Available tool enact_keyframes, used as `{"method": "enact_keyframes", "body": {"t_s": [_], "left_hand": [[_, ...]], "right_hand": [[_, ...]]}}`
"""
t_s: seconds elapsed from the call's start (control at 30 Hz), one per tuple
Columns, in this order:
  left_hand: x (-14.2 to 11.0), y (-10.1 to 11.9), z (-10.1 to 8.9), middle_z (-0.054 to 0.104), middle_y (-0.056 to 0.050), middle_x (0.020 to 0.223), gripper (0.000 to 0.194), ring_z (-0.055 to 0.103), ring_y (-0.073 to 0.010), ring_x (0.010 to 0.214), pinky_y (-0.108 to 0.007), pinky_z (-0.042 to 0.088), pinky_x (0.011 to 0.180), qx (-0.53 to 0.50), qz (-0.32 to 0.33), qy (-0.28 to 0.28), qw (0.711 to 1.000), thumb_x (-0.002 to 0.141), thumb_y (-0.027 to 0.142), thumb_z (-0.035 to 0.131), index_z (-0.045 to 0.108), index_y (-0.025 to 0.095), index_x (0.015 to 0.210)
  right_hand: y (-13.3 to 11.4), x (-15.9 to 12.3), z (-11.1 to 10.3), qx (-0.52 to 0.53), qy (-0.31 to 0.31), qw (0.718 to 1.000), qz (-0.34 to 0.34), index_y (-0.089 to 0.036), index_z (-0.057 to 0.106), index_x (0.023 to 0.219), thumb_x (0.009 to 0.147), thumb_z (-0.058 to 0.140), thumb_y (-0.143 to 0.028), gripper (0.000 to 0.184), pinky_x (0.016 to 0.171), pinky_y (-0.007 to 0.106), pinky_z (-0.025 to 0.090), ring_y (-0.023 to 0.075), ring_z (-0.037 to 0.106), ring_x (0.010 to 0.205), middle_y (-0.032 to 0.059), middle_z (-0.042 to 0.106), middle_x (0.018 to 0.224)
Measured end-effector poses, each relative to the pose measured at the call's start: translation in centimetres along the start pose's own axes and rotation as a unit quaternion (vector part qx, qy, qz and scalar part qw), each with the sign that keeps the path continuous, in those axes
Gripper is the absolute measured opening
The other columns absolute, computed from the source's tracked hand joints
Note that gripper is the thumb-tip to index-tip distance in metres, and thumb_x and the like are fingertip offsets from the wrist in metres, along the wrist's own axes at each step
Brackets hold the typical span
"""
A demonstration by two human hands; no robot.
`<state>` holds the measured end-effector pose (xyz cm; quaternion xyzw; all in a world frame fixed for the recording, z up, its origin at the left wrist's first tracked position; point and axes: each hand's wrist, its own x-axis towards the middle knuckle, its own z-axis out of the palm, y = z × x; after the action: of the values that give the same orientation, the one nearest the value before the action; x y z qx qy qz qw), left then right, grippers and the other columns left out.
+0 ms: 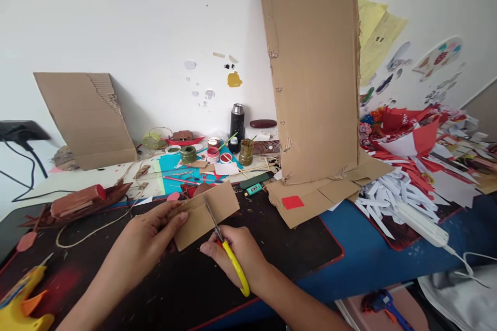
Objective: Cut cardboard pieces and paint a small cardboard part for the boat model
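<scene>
Pinched in my left hand (155, 238) is a piece of brown cardboard (204, 220), held by its left end above the dark mat. My right hand (240, 253) grips a pair of scissors (235, 264) with yellow handles. Their metal blades lie across the cardboard, pointing up and left toward its top edge. How far apart the blades are is hard to see. Behind the cardboard, a reddish-brown object (196, 190) is partly hidden.
A yellow glue gun (27, 295) lies front left, below a brown model boat (77, 204). Paint jars (188, 154) and a black flask (237, 123) stand at the back. A tall cardboard sheet (314, 72) leans on the wall, with white paper strips (404, 196) to its right.
</scene>
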<state>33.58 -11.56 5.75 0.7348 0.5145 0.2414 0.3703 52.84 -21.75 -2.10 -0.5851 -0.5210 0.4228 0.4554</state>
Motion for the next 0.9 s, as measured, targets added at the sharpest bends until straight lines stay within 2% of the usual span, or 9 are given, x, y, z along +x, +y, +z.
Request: {"method": "enact_keyframes", "body": {"t_s": [0.17,0.3,0.4,0.57,0.73,0.9], "left_hand": [[0.1,-0.4,0.4,0.071,-0.001,0.058,0.079,0.059,-0.0222,0.044,-0.033,0.045,0.047,-0.015,0.011,0.004,1.000,0.081,0.085,0.059,0.080,0.018,0.117],[0.1,-1.0,0.8,0.072,-0.002,0.061,0.085,0.060,-0.0216,0.044,-0.032,0.045,0.046,-0.072,-0.017,-0.028,0.997,0.077,0.090,0.062,0.078,0.016,0.116],[0.2,-1.0,0.8,0.072,-0.002,0.062,0.087,0.060,-0.0219,0.045,-0.033,0.046,0.046,-0.091,-0.025,-0.028,0.995,0.075,0.092,0.065,0.077,0.017,0.115],[0.0,-0.4,0.4,0.072,-0.002,0.062,0.087,0.059,-0.0217,0.045,-0.033,0.047,0.046,-0.082,-0.022,-0.030,0.996,0.074,0.092,0.068,0.078,0.017,0.117],[-0.7,-0.8,0.7,0.081,-0.008,0.080,0.090,0.063,-0.0221,0.050,-0.034,0.049,0.047,-0.086,-0.028,-0.076,0.993,0.075,0.093,0.064,0.075,0.017,0.121],[-1.1,-1.1,1.0,0.084,-0.012,0.088,0.102,0.066,-0.0242,0.056,-0.037,0.053,0.052,-0.060,-0.039,-0.073,0.995,0.075,0.096,0.061,0.072,0.013,0.133]], "right_hand": [[0.1,-0.1,0.4,-0.004,0.018,1.000,0.006,-0.020,0.069,0.079,0.095,0.079,-0.052,0.038,0.060,0.025,0.039,0.0125,0.051,0.059,-0.0051,0.058,0.063],[0.0,-0.3,0.5,-0.024,0.026,0.999,0.011,-0.019,0.069,0.078,0.096,0.079,-0.049,0.037,0.062,0.025,0.040,0.0131,0.053,0.062,-0.0043,0.060,0.065],[-0.2,-0.3,0.6,-0.030,0.028,0.999,0.015,-0.020,0.067,0.076,0.098,0.078,-0.049,0.039,0.062,0.026,0.039,0.0135,0.054,0.061,-0.0038,0.059,0.064],[0.0,-0.5,0.8,0.007,0.008,0.999,0.050,-0.022,0.066,0.082,0.098,0.079,-0.054,0.038,0.054,0.024,0.041,0.0128,0.054,0.052,-0.0053,0.057,0.060],[0.3,-0.6,0.4,0.058,-0.044,0.994,0.085,-0.020,0.069,0.089,0.091,0.081,-0.071,0.053,0.043,0.022,0.041,0.0120,0.055,0.043,-0.0044,0.060,0.061],[0.4,-0.8,0.2,0.063,-0.031,0.992,0.109,-0.020,0.071,0.087,0.089,0.083,-0.072,0.054,0.044,0.024,0.038,0.0128,0.051,0.043,-0.0054,0.054,0.055]]}}
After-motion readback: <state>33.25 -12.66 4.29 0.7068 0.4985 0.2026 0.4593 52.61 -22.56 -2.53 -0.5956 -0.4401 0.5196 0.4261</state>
